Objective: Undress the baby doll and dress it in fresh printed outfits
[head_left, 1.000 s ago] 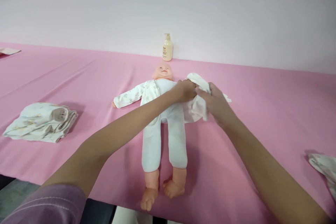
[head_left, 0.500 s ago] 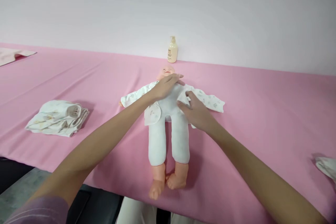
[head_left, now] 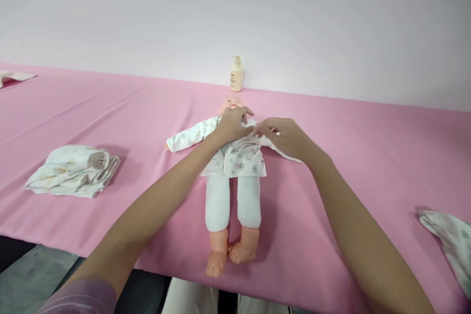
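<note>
A baby doll (head_left: 232,191) lies on its back on the pink table (head_left: 353,157), head toward the wall, bare feet at the near edge. It wears white pants and a white printed jacket (head_left: 241,159) that now lies closed across its chest. My left hand (head_left: 232,125) rests on the doll's upper chest just under its chin, fingers curled on the jacket's collar. My right hand (head_left: 283,135) lies to the right of it, over the doll's shoulder, fingertips pinching the jacket's front edge. The doll's far arm is hidden under my right hand.
A folded pile of printed white cloth (head_left: 73,170) sits at the left. Another printed cloth (head_left: 451,240) lies at the right edge. A cream pump bottle (head_left: 236,74) stands against the white wall behind the doll's head. A pale cloth (head_left: 13,77) shows at far left.
The right flap of the jacket has been drawn across the doll's chest, covering the white body. My right hand moved up toward the shoulder; my left hand stayed near the neck.
</note>
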`<state>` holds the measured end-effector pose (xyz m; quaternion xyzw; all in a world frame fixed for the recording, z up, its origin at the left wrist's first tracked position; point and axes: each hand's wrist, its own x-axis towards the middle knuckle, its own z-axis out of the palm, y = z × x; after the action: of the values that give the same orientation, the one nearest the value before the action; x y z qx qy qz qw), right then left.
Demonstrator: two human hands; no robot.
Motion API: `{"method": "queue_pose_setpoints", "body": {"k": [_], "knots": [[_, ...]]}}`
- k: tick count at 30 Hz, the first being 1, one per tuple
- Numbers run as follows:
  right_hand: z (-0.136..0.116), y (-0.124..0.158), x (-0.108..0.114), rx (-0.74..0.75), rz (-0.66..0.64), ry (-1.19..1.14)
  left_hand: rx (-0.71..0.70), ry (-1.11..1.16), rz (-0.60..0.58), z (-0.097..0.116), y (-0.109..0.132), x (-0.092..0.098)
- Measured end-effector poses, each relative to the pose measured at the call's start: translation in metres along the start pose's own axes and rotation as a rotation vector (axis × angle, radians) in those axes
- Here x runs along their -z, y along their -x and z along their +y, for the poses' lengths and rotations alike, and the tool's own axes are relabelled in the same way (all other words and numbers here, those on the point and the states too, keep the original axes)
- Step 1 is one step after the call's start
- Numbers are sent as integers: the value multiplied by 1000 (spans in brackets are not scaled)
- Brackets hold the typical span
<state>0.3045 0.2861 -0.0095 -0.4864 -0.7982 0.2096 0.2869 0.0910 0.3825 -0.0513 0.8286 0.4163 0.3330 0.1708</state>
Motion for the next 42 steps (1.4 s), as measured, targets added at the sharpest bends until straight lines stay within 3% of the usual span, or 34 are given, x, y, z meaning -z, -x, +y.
{"method": "queue_pose_setpoints", "body": {"k": [2,5,8,10,16,21,26,29,32,35,38,40,42], "knots": [[37,0,22,-142,85,155,7,23,-5,5,3,-1],[85,7,39,-355,17,259,75,34,20,11,8,-2],[111,17,37,-405,-80,134,123,-46,36,15,9,-3],[118,22,29,-387,-59,32,115,-110,6,16,7,-2],[120,17,11,-293,158,-15,103,-64,-33,20,4,4],[108,-13,-2,-195,295,28,268,174,87,20,6,15],[85,-55,-18,-155,246,143,501,428,247,8,0,21],[74,-64,-16,-183,199,185,623,624,292,-1,-4,21],[73,-49,-4,-151,264,223,647,716,301,-6,-4,23],[82,-14,9,-152,501,231,654,763,295,-6,-3,24],[94,21,8,-333,647,-4,703,817,293,-6,-3,25],[97,36,-2,-418,654,-237,733,840,308,-6,-4,26],[95,40,-17,-395,639,-470,741,855,319,-7,-4,25]]}}
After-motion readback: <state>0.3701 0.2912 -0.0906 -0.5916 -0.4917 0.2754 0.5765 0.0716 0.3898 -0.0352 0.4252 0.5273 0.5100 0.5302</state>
